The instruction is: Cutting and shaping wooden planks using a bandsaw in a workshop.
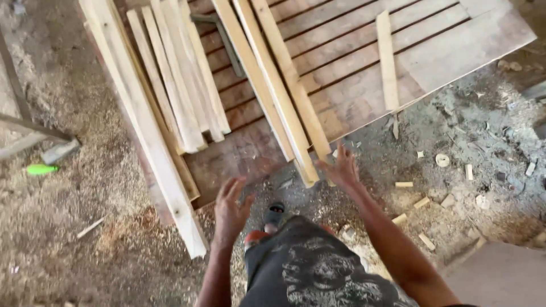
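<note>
My left hand (pixel 230 207) hangs open in the air just off the near edge of a low slatted wooden platform (pixel 352 51), holding nothing. My right hand (pixel 343 169) is open too, fingers spread, right beside the near ends of three long pale wooden strips (pixel 273 85) that lie side by side across the platform and stick out past its edge. I cannot tell whether it touches them. A second bundle of pale strips (pixel 182 85) lies to the left, and a long thick board (pixel 142 125) runs along the platform's left side.
A single short strip (pixel 387 59) lies on the platform's right part. Sawdust, small wood offcuts (pixel 421 202) and round plugs litter the dirt floor. A green object (pixel 41 169) lies at far left near a metal frame. My sandalled foot (pixel 274 216) is below.
</note>
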